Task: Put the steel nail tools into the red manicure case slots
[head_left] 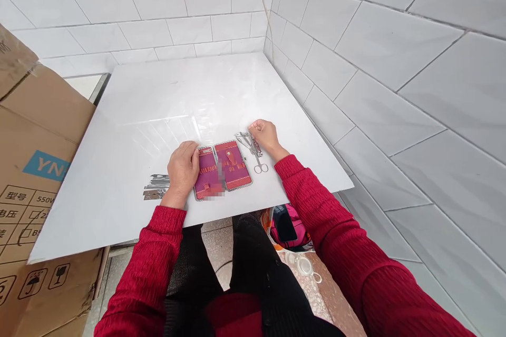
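Observation:
A manicure case (236, 181) lies open on the white tabletop, its purple lining and red elastic loops facing up. My left hand (182, 168) is closed at the case's left edge, thumb along the rim. Beside that hand lie several slim metal manicure tools (156, 185), partly hidden by it. My right hand (265, 137) is closed in a pinch over a group of metal tools right of the case; what is between the fingertips is hidden. Small scissors (261, 168) with round handles and a pair of nippers (244, 140) lie in that group.
Cardboard boxes (43, 131) stand against the left side of the white table (158, 95). Tiled walls rise behind and to the right. A cable (264, 0) hangs in the corner. Below the front edge, a dark phone (284, 224) rests on a pink bag (299, 229).

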{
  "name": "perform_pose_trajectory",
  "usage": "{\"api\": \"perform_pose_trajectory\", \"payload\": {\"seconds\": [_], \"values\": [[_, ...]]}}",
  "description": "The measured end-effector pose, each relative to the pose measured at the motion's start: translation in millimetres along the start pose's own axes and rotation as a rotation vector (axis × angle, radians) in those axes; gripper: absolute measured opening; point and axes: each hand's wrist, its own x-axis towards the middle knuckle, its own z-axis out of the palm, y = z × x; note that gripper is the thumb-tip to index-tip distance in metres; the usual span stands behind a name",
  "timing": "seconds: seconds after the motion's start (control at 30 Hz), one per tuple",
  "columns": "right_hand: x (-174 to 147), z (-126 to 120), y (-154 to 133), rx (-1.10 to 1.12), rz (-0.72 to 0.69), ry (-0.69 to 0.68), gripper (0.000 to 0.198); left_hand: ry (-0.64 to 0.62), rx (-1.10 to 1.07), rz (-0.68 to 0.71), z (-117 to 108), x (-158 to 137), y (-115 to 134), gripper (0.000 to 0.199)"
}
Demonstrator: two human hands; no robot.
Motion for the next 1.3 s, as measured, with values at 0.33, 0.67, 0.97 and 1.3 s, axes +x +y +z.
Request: {"api": "perform_pose_trajectory", "payload": {"seconds": [0.33, 0.67, 0.97, 1.3], "values": [[-9, -2, -1, -0.022, -0.061, -0.011, 0.019, 0.008, 0.009, 0.137, -40, -89, 27, 0.026], [-12, -3, -2, -0.084, -0.078, -0.033, 0.017, -0.009, -0.030, 0.131, -40, -131, 27, 0.026], [-13, -1, -3, -0.148, -0.089, -0.014, 0.018, 0.033, -0.026, 0.156, -37, -137, 26, 0.027], [-16, 3, 5, -0.073, -0.090, 0.037, 0.029, 0.022, -0.013, 0.138, -36, -141, 28, 0.028]]}}
